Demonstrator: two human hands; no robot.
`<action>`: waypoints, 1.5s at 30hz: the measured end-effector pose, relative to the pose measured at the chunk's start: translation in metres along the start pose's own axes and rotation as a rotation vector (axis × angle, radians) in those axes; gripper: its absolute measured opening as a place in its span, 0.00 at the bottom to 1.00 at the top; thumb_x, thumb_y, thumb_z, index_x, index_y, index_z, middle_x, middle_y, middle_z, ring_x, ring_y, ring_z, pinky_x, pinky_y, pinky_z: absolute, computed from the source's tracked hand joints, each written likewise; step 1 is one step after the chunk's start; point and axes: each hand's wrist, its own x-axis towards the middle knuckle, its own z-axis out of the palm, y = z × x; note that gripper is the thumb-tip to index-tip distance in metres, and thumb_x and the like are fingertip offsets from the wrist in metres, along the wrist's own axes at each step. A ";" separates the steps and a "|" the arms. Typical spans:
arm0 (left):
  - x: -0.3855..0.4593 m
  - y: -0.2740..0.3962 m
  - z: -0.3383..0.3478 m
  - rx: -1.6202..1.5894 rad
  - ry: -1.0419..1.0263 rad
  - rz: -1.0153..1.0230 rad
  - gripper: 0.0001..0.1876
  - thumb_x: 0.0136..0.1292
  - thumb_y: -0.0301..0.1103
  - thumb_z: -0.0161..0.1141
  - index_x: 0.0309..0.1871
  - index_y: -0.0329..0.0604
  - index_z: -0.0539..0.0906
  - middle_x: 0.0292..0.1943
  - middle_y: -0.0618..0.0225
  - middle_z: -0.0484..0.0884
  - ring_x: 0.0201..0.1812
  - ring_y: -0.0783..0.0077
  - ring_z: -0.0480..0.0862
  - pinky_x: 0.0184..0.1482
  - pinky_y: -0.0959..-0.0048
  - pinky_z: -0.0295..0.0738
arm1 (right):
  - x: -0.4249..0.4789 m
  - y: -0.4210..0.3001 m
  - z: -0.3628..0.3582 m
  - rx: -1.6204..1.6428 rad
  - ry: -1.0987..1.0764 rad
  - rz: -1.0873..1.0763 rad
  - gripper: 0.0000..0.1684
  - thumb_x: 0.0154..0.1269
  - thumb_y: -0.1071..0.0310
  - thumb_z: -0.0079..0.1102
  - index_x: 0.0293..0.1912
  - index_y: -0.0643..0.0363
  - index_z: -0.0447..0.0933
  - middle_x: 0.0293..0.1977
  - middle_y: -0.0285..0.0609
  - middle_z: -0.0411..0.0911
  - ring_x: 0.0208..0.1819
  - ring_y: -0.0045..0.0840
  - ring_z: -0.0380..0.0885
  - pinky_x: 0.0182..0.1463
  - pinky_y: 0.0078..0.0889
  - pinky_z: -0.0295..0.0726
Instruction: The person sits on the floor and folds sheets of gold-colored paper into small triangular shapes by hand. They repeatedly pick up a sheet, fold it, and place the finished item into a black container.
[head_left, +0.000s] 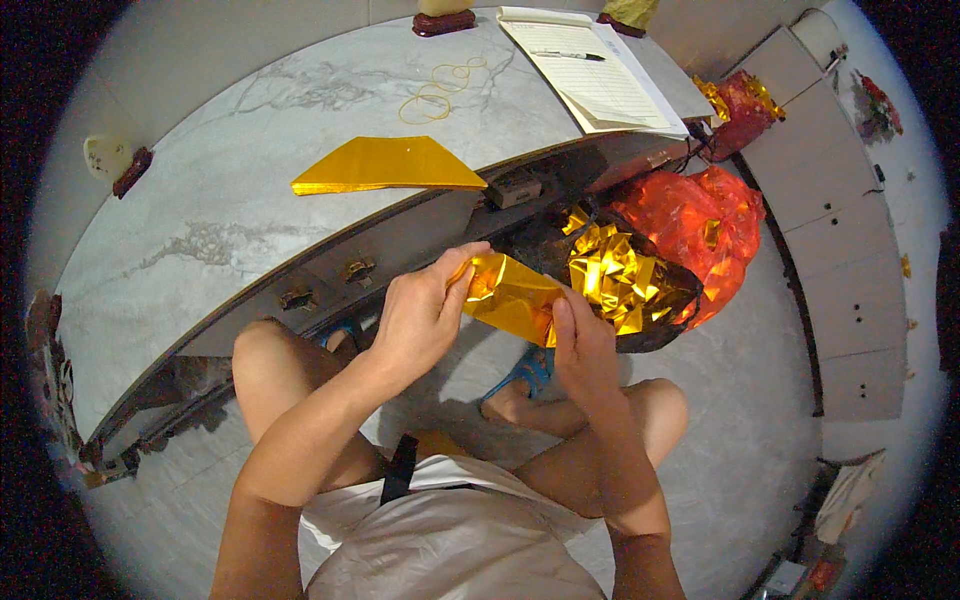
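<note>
A bent piece of shiny gold foil paper (514, 296) is held up between both hands, above my lap. My left hand (427, 304) grips its upper left end, thumb and fingers closed on it. My right hand (585, 337) pinches its lower right end. A flat stack of gold foil paper (390, 165) lies at the near edge of the marbled table (247, 150). Just beyond my right hand, a black plastic bag (660, 330) stands open, with many folded gold foil pieces (615, 274) in it.
Red plastic bags (694, 225) with gold pieces stand behind the black one. On the table are several rubber bands (424, 109), a lined notepad (592, 82) with a pen (568, 55), and ornaments on dark red bases (443, 22). Cabinets (832, 247) line the right side.
</note>
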 end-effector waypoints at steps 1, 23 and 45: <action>0.000 0.001 0.000 0.020 -0.006 -0.016 0.15 0.76 0.27 0.48 0.62 0.40 0.79 0.50 0.51 0.86 0.53 0.57 0.87 0.54 0.67 0.79 | 0.001 -0.001 0.000 0.022 0.006 0.000 0.18 0.78 0.61 0.46 0.60 0.53 0.77 0.27 0.47 0.82 0.28 0.41 0.83 0.33 0.42 0.82; -0.009 -0.004 0.020 0.058 -0.133 0.063 0.24 0.73 0.26 0.50 0.71 0.42 0.66 0.60 0.48 0.79 0.53 0.45 0.84 0.54 0.57 0.80 | -0.003 0.032 0.006 -0.075 0.037 0.071 0.17 0.78 0.58 0.44 0.53 0.54 0.79 0.27 0.53 0.81 0.29 0.49 0.82 0.32 0.52 0.79; -0.011 -0.003 0.025 0.165 -0.217 0.245 0.26 0.70 0.39 0.60 0.66 0.36 0.70 0.68 0.47 0.70 0.52 0.50 0.84 0.56 0.57 0.79 | -0.005 0.203 -0.075 0.116 0.277 0.659 0.29 0.77 0.55 0.50 0.66 0.67 0.66 0.36 0.44 0.84 0.17 0.20 0.74 0.22 0.21 0.74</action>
